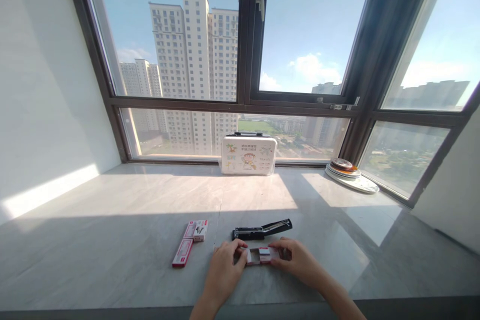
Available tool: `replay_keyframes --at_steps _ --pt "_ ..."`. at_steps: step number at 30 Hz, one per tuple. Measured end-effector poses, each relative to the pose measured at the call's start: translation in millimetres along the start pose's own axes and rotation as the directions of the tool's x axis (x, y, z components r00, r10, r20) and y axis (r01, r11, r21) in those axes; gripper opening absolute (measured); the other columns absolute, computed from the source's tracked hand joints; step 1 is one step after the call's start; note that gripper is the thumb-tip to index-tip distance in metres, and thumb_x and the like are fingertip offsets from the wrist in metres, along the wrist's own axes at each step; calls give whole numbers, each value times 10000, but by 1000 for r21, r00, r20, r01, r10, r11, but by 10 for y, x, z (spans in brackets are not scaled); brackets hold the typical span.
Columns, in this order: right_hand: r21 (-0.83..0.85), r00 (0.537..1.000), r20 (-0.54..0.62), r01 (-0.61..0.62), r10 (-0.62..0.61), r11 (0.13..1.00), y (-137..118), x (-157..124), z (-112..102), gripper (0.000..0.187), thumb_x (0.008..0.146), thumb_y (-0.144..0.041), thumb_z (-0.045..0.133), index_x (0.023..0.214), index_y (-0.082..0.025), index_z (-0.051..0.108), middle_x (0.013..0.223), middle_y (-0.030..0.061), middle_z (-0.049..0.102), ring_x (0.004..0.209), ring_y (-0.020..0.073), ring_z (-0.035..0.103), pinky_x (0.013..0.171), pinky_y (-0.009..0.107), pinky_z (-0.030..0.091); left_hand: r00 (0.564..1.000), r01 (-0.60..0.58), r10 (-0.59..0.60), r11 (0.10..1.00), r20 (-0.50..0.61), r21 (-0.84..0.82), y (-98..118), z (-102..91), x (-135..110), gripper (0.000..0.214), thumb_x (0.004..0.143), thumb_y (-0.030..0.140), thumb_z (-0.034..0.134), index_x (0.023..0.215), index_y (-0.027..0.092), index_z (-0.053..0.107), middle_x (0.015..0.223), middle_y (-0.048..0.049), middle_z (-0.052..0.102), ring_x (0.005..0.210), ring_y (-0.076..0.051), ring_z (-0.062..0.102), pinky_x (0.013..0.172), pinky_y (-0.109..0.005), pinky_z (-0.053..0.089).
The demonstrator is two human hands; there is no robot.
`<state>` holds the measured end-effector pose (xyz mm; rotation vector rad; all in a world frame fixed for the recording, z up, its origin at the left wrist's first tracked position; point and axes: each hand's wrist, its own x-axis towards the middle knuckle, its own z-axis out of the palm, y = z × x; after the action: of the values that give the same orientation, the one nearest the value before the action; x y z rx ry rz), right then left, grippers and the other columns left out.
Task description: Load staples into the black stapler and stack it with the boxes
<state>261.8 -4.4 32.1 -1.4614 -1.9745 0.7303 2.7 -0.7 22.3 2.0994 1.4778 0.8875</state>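
Between my hands, low over the sill, is a small pink-and-white cardboard staple box point(264, 252) with an opening showing in its middle. My left hand point(227, 266) pinches its left end between thumb and fingers. Its right end is gripped by my right hand point(298, 259), whose fingers partly cover it. Just behind the box lies a black stapler point(249, 233), its top arm swung open to the right. To the left are a pink-edged flat box point(183, 253), another similar one point(189, 230), and a small box with a stapler picture point(200, 230).
The grey marble-patterned sill point(123, 260) ends at a front edge near my wrists. A white carry case point(249, 156) with a black handle stands against the window. Stacked plates or lids point(348, 175) sit at the back right corner. Dark window frames point(245, 35) rise behind.
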Motion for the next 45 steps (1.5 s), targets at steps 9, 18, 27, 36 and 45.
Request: replay_keyframes --at_steps 9,18,27,36,45 --pt "-76 999 38 18 -15 997 -181 143 83 464 700 -558 821 1022 -225 798 750 3 672 662 171 559 595 255 363 1000 -15 14 999 -21 -31 10 134 45 153 973 278 484 998 252 633 828 24 675 788 -170 644 746 -262 426" --pt "-105 993 89 85 -75 991 -352 365 248 226 849 -415 704 978 -264 810 773 17 724 680 177 612 625 259 375 995 41 -35 997 -95 64 -414 -128 380 323 852 386 676 1138 236 655 813 20 619 838 -219 616 760 -295 392" --pt "-129 974 32 228 -225 965 -489 730 328 219 921 -368 627 1045 -298 792 896 11 755 811 196 653 717 260 403 1000 21 -21 995 0 97 -344 -78 290 234 847 414 705 1037 277 702 741 38 645 776 -204 600 682 -285 318" --pt "-227 993 -13 112 -118 967 -487 704 325 258 926 -415 612 1079 -263 753 739 8 706 700 182 618 615 266 314 999 50 -51 994 9 95 -354 -90 306 222 846 397 709 1039 286 695 765 46 652 796 -193 603 697 -285 310" --pt "208 998 -28 -57 64 977 -370 434 416 395 903 -581 601 1004 -205 664 606 -40 562 573 129 501 543 237 298 999 48 -49 996 10 78 -333 -104 285 216 863 418 697 1023 273 684 756 47 648 797 -192 610 699 -276 312"
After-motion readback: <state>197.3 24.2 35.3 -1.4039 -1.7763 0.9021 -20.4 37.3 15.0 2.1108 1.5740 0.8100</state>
